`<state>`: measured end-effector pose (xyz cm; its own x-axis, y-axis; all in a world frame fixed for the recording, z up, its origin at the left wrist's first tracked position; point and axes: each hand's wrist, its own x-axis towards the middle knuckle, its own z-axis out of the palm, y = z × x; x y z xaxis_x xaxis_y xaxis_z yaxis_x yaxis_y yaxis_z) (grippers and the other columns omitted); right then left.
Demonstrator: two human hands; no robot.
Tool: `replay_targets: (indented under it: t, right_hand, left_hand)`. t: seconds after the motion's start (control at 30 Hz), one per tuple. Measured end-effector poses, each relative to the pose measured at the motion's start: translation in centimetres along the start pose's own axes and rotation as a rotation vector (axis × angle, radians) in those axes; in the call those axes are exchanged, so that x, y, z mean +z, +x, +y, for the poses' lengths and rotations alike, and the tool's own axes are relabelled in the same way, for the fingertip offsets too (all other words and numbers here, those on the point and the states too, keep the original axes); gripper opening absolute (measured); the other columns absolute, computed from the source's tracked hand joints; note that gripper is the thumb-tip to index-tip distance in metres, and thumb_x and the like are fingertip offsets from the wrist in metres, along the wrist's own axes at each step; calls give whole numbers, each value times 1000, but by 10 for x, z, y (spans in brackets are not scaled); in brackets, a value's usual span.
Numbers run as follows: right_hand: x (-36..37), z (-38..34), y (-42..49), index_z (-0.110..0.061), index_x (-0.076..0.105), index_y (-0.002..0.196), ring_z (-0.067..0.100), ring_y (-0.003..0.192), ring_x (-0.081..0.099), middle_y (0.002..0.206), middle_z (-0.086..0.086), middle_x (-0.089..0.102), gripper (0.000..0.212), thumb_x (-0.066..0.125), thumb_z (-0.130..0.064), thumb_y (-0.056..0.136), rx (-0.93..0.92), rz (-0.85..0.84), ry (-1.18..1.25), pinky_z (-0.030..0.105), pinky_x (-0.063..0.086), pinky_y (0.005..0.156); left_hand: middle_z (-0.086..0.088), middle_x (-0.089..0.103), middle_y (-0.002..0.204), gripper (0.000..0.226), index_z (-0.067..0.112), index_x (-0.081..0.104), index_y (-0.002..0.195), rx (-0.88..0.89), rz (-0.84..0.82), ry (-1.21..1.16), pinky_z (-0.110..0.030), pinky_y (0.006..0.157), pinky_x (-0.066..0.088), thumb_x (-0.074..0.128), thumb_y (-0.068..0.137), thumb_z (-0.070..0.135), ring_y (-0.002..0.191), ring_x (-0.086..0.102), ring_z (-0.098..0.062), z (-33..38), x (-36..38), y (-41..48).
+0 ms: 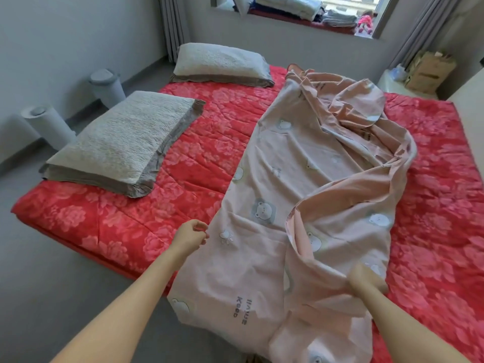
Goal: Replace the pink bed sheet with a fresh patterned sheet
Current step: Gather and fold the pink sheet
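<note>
The pink sheet (301,158) lies bunched down the middle of the red mattress (157,205), long axis running from its near edge to its far edge; the left hand (192,235) pinches the sheet's left border; the right hand (366,280) grips a raised fold.

Pillows: we count two, one nearer (123,142) and one farther (222,62).
Pink bear-print sheet (314,166): we see one.
Red floral bed cover (432,205): we see one.
Grey cylinders: we count two by the wall, (49,127) and (107,86).
Hands: we count two, the left hand (191,235) and the right hand (366,280).
Curtains: we count two, (172,27) and (416,35).
Cardboard box (427,72): we see one.
Doll (365,22): we see one.
</note>
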<state>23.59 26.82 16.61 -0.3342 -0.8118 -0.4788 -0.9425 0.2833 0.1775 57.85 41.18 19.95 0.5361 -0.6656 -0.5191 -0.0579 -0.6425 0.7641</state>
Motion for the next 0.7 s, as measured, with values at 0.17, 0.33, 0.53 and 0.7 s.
replay_targets:
  t: [0.17, 0.33, 0.53, 0.7]
  right_hand:
    - [-7, -38, 3, -23, 58, 122, 18, 120, 51, 126, -3, 58, 35, 49, -18, 88, -29, -10, -212, 33, 40, 101]
    - [-24, -111, 1, -25, 57, 106, 18, 107, 59, 113, -2, 63, 24, 41, -18, 89, -114, 19, -7, 27, 43, 85]
    - [-57, -199, -6, -15, 60, 113, 27, 106, 59, 114, 6, 62, 28, 49, -29, 91, -81, 46, 280, 31, 40, 73]
    - [-80, -241, -17, -16, 59, 90, 27, 93, 58, 103, 6, 62, 15, 46, -12, 84, -120, 123, 348, 27, 43, 68]
  left_hand:
    - [-10, 67, 97, 23, 12, 60, 100, 42, -34, 68, -28, 66, 45, 51, 84, -1, 79, 61, -21, 27, -14, 56]
    - [-7, 67, 100, 24, 18, 59, 99, 121, -102, 159, -27, 64, 45, 50, 84, 2, 83, 61, -20, 62, -37, 125]
    - [-5, 67, 96, 24, 18, 58, 98, 257, -195, 296, -33, 72, 50, 48, 83, 2, 86, 63, -22, 117, -79, 196]
    - [-10, 66, 100, 27, 13, 58, 103, 342, -221, 356, -36, 75, 49, 49, 81, -1, 90, 63, -27, 156, -96, 234]
